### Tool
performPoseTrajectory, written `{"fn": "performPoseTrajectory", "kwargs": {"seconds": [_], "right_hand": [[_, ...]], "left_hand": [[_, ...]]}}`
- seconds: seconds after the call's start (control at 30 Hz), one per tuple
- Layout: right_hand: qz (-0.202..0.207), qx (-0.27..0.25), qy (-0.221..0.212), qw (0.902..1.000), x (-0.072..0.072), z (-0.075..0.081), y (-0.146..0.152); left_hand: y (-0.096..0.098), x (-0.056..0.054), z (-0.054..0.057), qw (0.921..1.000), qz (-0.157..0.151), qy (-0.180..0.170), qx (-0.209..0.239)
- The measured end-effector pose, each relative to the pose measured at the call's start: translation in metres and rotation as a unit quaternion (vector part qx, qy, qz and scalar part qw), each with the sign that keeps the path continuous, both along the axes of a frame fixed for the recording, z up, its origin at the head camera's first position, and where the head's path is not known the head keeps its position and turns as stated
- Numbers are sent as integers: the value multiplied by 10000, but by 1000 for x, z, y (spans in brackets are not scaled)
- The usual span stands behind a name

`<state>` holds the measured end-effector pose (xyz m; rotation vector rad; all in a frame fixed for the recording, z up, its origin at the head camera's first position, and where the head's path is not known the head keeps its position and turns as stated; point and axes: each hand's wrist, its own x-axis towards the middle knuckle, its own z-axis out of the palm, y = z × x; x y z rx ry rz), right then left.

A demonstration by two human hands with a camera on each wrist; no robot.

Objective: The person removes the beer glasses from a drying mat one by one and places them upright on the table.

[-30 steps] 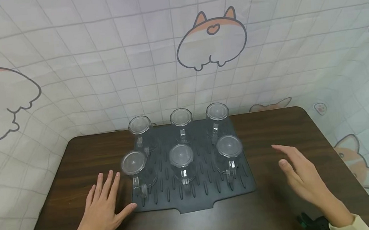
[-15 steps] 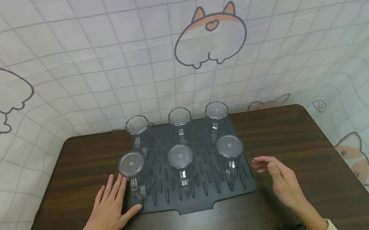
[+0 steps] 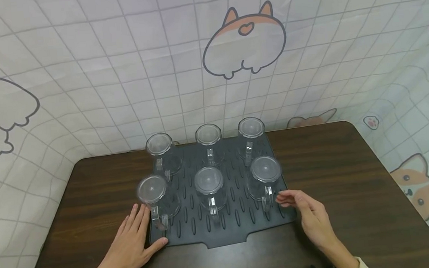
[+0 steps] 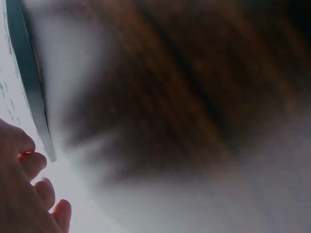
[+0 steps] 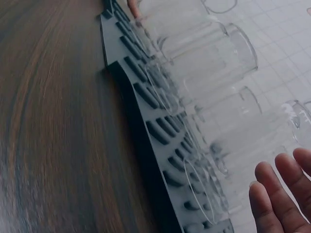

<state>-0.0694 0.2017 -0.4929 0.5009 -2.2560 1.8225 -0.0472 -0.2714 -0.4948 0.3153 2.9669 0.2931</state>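
Nearest mug: there it stands, a clear round glass mug with a handle, turned bottom-up at the front right of a dark grey ribbed mat.
Right hand: right up beside that mug, fingers softly bent, grasping nothing; whether a fingertip brushes the glass, I can't tell.
Which way: the mug lies forward and to the left of those fingertips, and the right hand is clearly the nearer of the two.
Axis: mug body upright, base on top; its clear glass handle runs up and down, jutting toward the person, with the fingers just to its right.
Left hand: over at the other side, fingers spread and released, thumb on the mat's front left corner, fingertips just beside the front-left clear glass mug.
Neighbours: a front-middle clear glass mug sits apart on the left, a back-right clear glass mug behind.
Edges: the mat's right edge passes just outside our mug; beyond it, dark brown wood-grain table stretches away rightward, giving the right hand its room.
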Motion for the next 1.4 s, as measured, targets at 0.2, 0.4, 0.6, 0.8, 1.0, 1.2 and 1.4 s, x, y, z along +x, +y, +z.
{"fn": "performPoseTrajectory", "kwargs": {"seconds": [0.2, 0.4, 0.6, 0.8, 1.0, 1.2, 1.4], "right_hand": [[21, -17, -71, 10000, -3, -1, -7], [45, -28, -96, 9999, -5, -1, -10], [197, -53, -8, 9998, -6, -1, -13], [320, -138, -17, 9994, -3, -1, -17], [316, -203, -63, 9993, -2, 0, -19], [339, -70, -167, 9993, -3, 0, -21], [385, -13, -123, 9992, -4, -2, -25]], "left_hand": [[-3, -6, -1, 9999, -105, -57, -23], [-3, -13, 1, 9998, -181, -39, 72], [0, -18, 0, 9995, -299, 19, 128], [1, -19, 0, 9997, -192, -98, 81], [3, -17, -1, 9997, -157, -158, 27], [3, -19, -1, 9994, -246, -200, -110], [5, -20, 0, 9990, -234, -363, -115]]}}
